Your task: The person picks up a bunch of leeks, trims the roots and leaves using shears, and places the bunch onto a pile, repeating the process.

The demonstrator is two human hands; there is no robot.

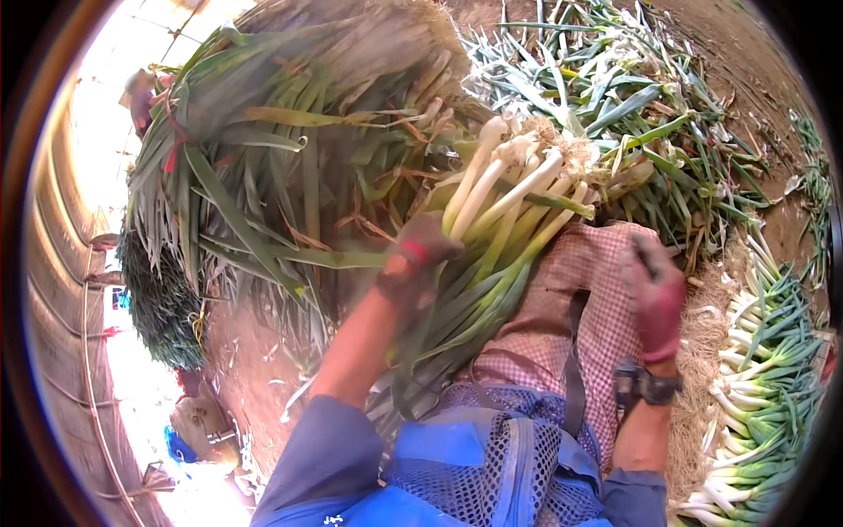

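Observation:
A bunch of thick green onions lies across my lap, white stems and roots pointing away and green leaves trailing toward me. My left hand, in a dark and red glove, is closed around the near-left stalks of this bunch; its fingertips are partly hidden. To the right of the bunch, my right hand, in a pinkish-red and grey glove, is raised above my checked trouser leg. It is slightly blurred, with its fingers apart and nothing visible in them.
A big pile of untrimmed green onions rises at the front left. Stripped leaves are heaped at the far right. A long row of cleaned green onions lies on the right, beside root trimmings. Bare soil shows at left.

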